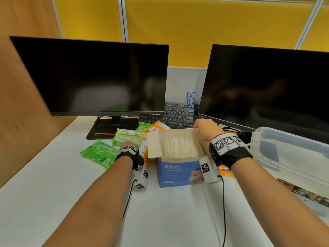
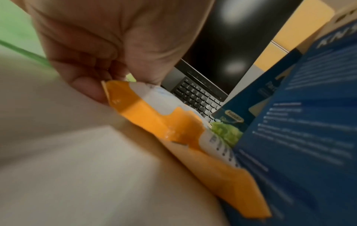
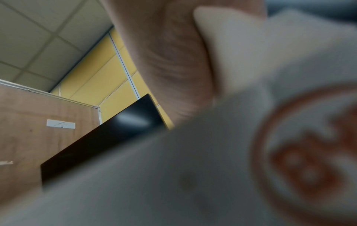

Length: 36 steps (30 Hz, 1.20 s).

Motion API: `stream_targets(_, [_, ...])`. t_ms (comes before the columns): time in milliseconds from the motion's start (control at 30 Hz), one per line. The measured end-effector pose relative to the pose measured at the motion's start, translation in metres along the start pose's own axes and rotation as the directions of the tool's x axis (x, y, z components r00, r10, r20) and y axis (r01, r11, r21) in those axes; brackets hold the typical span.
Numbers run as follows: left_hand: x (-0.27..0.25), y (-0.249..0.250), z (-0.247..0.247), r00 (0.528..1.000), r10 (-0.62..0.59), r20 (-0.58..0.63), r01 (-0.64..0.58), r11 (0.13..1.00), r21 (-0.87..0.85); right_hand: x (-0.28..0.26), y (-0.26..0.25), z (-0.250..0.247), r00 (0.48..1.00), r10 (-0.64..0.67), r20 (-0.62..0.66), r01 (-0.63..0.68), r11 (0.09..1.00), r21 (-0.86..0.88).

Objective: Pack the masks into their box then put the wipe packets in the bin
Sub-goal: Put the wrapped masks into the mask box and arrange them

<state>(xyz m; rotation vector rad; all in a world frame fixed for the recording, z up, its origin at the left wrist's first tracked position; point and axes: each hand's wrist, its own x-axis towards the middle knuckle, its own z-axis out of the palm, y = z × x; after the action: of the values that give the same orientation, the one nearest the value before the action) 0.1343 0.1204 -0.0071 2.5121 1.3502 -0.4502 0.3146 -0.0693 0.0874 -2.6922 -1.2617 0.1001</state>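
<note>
The blue KN95 mask box (image 1: 178, 172) stands open mid-desk with white masks (image 1: 179, 145) packed inside. My right hand (image 1: 201, 126) grips the box's far right flap, fingers curled over its edge; the right wrist view shows only a blurred pale flap (image 3: 231, 137) against the palm. My left hand (image 1: 128, 145) is low at the box's left side. There its fingertips (image 2: 90, 88) pinch the corner of an orange and white wipe packet (image 2: 154, 120) that lies against the box (image 2: 309, 122). Green wipe packets (image 1: 99, 154) (image 1: 127, 138) lie left of that.
A clear plastic bin (image 1: 292, 157) stands at the right. More wipe packets lie behind the box (image 1: 158, 126) and at its right (image 1: 227, 171). Two dark monitors (image 1: 92, 77) (image 1: 267, 90) and a keyboard (image 1: 172, 115) fill the back. Bare desk (image 1: 169, 211) lies in front.
</note>
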Motion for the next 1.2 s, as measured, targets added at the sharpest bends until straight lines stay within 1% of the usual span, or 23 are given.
stream_targets(33, [0.000,0.000,-0.001,1.000,0.010,0.006,-0.010,1.000,0.008,0.000,-0.001,0.001,1.000,0.009,-0.001,-0.009,1.000,0.000])
stream_targets(133, [-0.001,-0.001,-0.002,0.999,0.006,-0.032,-0.008,0.999,-0.050,0.000,-0.004,0.001,1.000,0.024,0.004,-0.024,1.000,0.006])
stream_targets(233, [-0.004,0.001,-0.002,0.999,0.009,-0.050,-0.009,1.000,-0.007,-0.001,-0.002,0.000,1.000,0.026,0.007,-0.026,0.999,0.021])
stream_targets(333, [-0.001,0.002,-0.001,0.999,-0.023,-0.036,0.022,1.000,-0.021,-0.001,0.000,-0.001,1.000,0.027,0.014,-0.028,0.999,0.022])
stream_targets(367, [0.003,0.002,0.000,0.999,-0.005,-0.042,0.006,1.000,0.015,-0.001,0.000,-0.001,0.999,0.032,0.016,-0.033,0.999,0.020])
stream_targets(433, [0.005,0.001,0.000,0.997,-0.004,-0.077,0.004,1.000,-0.001,-0.003,-0.002,-0.001,0.999,0.036,0.009,-0.036,0.999,0.010])
stream_targets(533, [0.002,0.001,-0.001,0.991,-0.044,-0.129,0.032,0.995,-0.091,-0.004,-0.006,0.001,0.999,0.039,-0.018,-0.039,0.999,-0.010])
stream_targets(600, [0.003,0.000,-0.002,0.980,-0.081,-0.183,0.043,0.979,-0.201,-0.004,-0.006,0.002,0.999,0.042,-0.026,-0.043,0.999,-0.021])
stream_targets(633, [0.006,-0.001,-0.002,0.974,-0.114,-0.194,0.049,0.949,-0.311,-0.004,-0.006,0.002,0.999,0.044,-0.026,-0.045,0.999,-0.025])
stream_targets(667, [0.006,0.001,-0.003,0.976,-0.117,-0.186,0.034,0.916,-0.399,-0.003,-0.006,0.002,0.999,0.042,-0.027,-0.043,0.999,-0.027])
stream_targets(700, [0.010,0.002,-0.003,0.975,-0.108,-0.194,-0.001,0.870,-0.492,-0.003,-0.005,0.002,0.999,0.040,-0.026,-0.040,0.999,-0.023])
stream_targets(733, [0.013,0.004,-0.004,0.966,-0.131,-0.221,-0.022,0.815,-0.579,-0.003,-0.004,0.002,0.999,0.039,-0.020,-0.040,0.999,-0.015])
stream_targets(767, [0.017,0.005,-0.006,0.954,-0.177,-0.244,-0.051,0.703,-0.709,-0.003,-0.004,0.002,0.999,0.038,-0.014,-0.038,0.999,-0.008])
stream_targets(800, [0.024,0.009,-0.006,0.934,-0.215,-0.285,-0.113,0.579,-0.808,-0.003,-0.002,0.002,0.999,0.036,-0.010,-0.036,0.999,-0.002])
stream_targets(833, [0.027,0.013,-0.009,0.916,-0.218,-0.338,-0.192,0.501,-0.844,-0.003,-0.001,0.001,0.999,0.035,-0.010,-0.035,0.999,0.003])
stream_targets(867, [0.029,0.017,-0.013,0.900,-0.174,-0.399,-0.281,0.467,-0.838,-0.003,-0.001,0.001,0.999,0.034,-0.014,-0.034,0.999,0.005])
stream_targets(900, [0.024,0.019,-0.019,0.889,-0.117,-0.443,-0.348,0.458,-0.818,-0.003,-0.001,0.001,0.999,0.036,-0.018,-0.036,0.999,0.009])
stream_targets(933, [0.018,0.022,-0.029,0.872,-0.081,-0.482,-0.392,0.472,-0.789,-0.003,0.000,0.001,0.999,0.039,-0.023,-0.039,0.999,0.016])
stream_targets(967, [0.007,0.024,-0.040,0.845,-0.062,-0.532,-0.442,0.481,-0.757,-0.003,0.000,0.001,0.999,0.043,-0.026,-0.043,0.999,0.025])
stream_targets(1033, [-0.013,0.021,-0.065,0.749,-0.093,-0.655,-0.527,0.515,-0.676,-0.003,0.002,0.002,0.999,0.044,-0.023,-0.043,0.997,0.057])
stream_targets(1067, [-0.023,0.018,-0.077,0.703,-0.121,-0.701,-0.550,0.532,-0.644,-0.003,0.004,0.001,0.999,0.042,-0.015,-0.040,0.996,0.081])
stream_targets(1100, [-0.033,0.012,-0.088,0.657,-0.144,-0.740,-0.577,0.536,-0.616,-0.003,0.007,0.000,0.999,0.040,0.001,-0.040,0.994,0.104])
stream_targets(1200, [-0.059,-0.008,-0.109,0.547,-0.214,-0.809,-0.623,0.542,-0.564,-0.006,0.013,-0.005,0.998,0.029,0.049,-0.034,0.993,0.111])
